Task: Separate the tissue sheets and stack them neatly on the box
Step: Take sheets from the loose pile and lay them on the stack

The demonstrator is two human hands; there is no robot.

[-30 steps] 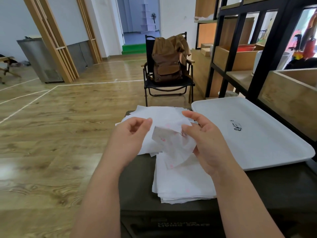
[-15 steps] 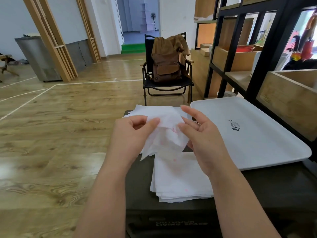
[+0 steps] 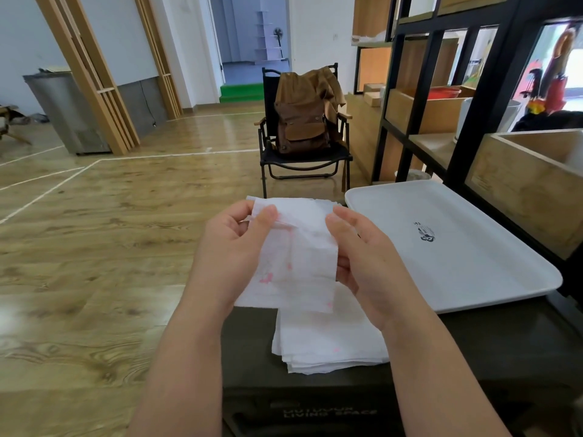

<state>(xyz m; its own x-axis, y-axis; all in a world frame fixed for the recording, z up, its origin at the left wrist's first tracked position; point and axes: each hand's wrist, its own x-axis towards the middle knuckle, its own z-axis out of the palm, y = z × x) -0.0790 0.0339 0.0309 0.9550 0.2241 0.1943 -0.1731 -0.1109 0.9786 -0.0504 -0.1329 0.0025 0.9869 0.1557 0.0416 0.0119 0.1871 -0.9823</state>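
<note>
Two hands up over the dark box (image 3: 492, 348). Left hand (image 3: 230, 250) pinches the top corner of one tissue sheet (image 3: 296, 263) between thumb and curled fingers; right hand (image 3: 362, 257) grips the sheet's right edge, fingers curled round it. Sheet hangs above one stack of tissues (image 3: 325, 339) lying on the box. One white tray (image 3: 467, 247) to the right, one chair (image 3: 303, 146) with one brown backpack (image 3: 303, 121) beyond

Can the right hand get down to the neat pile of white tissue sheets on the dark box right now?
Probably not yet. The right hand and left hand both pinch a white pink-printed tissue sheet hanging over the pile; nothing else blocks it.
</note>
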